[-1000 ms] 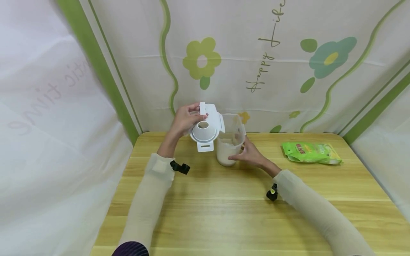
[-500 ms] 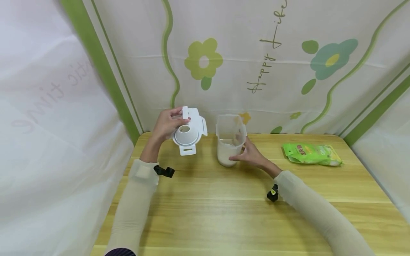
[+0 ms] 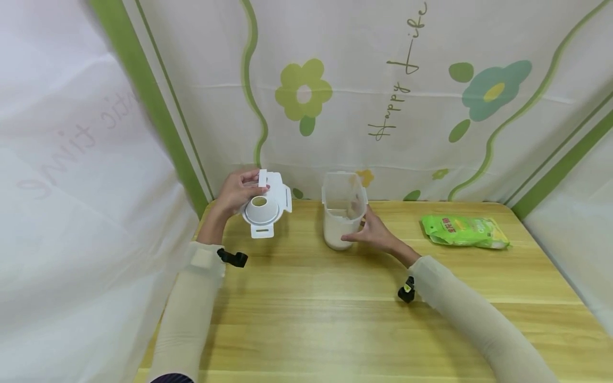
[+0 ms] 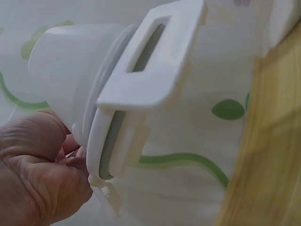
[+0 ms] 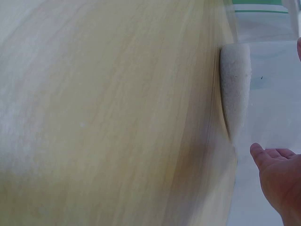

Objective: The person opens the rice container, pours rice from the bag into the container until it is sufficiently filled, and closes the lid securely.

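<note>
On the left my left hand (image 3: 234, 194) grips a white plastic lid (image 3: 263, 214) by its edge, above the table. A cone-shaped spout and slotted side flaps show on the lid. The left wrist view has the lid (image 4: 141, 84) close up with a grey seal inside its rim. My right hand (image 3: 375, 231) holds a tall clear storage container (image 3: 341, 197) from its right side, thumb at the front. The container stands upright with its top uncovered. White grains (image 5: 235, 75) lie in a shallow layer at its bottom in the right wrist view.
A green food bag (image 3: 464, 230) with printed lettering lies on the wooden table (image 3: 306, 319) at the back right. Behind the table's far edge hangs a white curtain (image 3: 345, 48) with printed flowers. More curtain closes off the left and right sides.
My left hand has carried the lid leftward, away from the container, and slightly down. My right hand and the container have stayed put.
</note>
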{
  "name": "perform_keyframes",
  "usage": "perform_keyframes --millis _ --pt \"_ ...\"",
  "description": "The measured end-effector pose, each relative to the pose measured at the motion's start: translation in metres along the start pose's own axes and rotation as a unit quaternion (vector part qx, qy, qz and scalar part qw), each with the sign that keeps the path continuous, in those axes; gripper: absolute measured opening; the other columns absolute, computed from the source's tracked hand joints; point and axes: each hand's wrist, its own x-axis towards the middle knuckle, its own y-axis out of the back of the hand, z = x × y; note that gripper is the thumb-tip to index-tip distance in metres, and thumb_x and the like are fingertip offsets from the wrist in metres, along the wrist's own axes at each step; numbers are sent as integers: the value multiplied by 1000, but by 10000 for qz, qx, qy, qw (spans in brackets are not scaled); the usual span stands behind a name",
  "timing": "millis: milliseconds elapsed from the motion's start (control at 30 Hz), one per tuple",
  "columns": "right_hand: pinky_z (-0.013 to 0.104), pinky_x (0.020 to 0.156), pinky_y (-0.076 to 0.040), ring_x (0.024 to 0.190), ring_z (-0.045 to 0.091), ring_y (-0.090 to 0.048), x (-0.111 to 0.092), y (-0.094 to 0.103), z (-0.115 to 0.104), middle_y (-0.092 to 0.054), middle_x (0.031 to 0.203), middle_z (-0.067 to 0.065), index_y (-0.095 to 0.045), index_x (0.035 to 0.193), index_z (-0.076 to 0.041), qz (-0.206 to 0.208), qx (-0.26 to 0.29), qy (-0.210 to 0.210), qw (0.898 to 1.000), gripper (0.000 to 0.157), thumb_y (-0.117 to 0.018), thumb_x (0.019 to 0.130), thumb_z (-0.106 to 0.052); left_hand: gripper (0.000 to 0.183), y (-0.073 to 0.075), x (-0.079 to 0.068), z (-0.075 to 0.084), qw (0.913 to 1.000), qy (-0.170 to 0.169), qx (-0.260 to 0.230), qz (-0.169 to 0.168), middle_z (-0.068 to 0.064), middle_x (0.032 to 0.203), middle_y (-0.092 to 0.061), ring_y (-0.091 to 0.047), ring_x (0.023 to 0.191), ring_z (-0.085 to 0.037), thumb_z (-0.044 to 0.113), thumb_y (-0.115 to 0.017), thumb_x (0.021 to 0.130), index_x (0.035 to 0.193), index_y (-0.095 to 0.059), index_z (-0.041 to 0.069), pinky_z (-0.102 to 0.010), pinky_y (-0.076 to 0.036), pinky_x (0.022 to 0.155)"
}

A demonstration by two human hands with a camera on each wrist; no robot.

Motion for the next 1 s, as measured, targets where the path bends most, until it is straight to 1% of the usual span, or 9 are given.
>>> perform_keyframes --millis 133,267,400,600,700,733,800,967,1000 --pt "73 118 -30 153 48 -34 0 0 0 -28 170 24 -8 171 -32 32 -76 -17 10000 131 -97 77 -10 70 6 4 -12 9998 155 42 -99 -23 148 -60 -63 131 -34 -1 -78 93 157 -48 0 -22 -52 98" --pt "72 118 -30 153 48 -34 -1 -1 0 -28 170 24 -10 171 -28 56 -63 -34 10000 129 -97 77 -10 70 12 8 -24 9995 252 9 -198 -25 149 -59 -61 134 -37 -1 -77 94 157 -47 -1 -19 -53 94" --pt "71 118 -32 152 50 -33 -1 -2 -2 -28 169 24 -11 171 -24 12 76 19 10000 128 -96 77 -6 70 17 11 -38 9991 364 76 -222 -22 153 -57 -60 136 -35 1 -77 95 158 -47 0 -18 -53 93" --pt "70 118 -33 152 52 -31 -1 -4 -4 -25 170 25 -10 171 -28 8 138 51 9999 130 -96 77 -4 70 22 15 -57 9976 558 -174 -375 -24 158 -51 -59 136 -37 -3 -73 97 160 -41 -2 -17 -55 91" --pt "69 117 -34 153 52 -29 -1 -4 -4 -23 171 22 -8 171 -31 11 129 27 9999 132 -96 77 -5 70 24 16 -63 9975 618 -110 -332 -24 158 -49 -59 135 -39 -4 -72 97 160 -41 -2 -15 -55 90" --pt "69 117 -35 153 52 -30 -1 -4 -4 -22 172 23 -7 172 -29 11 125 24 9999 133 -96 76 -5 70 25 16 -65 9975 624 -73 -324 -25 159 -49 -59 135 -40 -4 -72 97 160 -41 -2 -15 -56 90" --pt "68 117 -35 154 51 -30 -1 -3 -3 -24 172 19 -7 171 -33 17 115 -19 9999 133 -96 76 -5 69 26 16 -67 9976 614 68 -302 -25 157 -50 -62 133 -40 -3 -72 98 160 -41 -1 -15 -56 89" --pt "68 117 -36 153 50 -31 -1 -3 -3 -26 171 18 -10 171 -33 29 122 -28 9999 131 -96 77 -4 69 27 17 -74 9968 717 224 -284 -26 156 -51 -65 129 -39 -2 -71 98 160 -41 1 -16 -57 88" --pt "68 117 -36 153 51 -31 -1 -3 -3 -26 170 19 -10 171 -31 20 140 -15 9999 130 -96 77 -4 70 27 17 -75 9964 769 221 -281 -26 157 -51 -65 129 -39 -3 -71 98 161 -41 2 -16 -57 88"
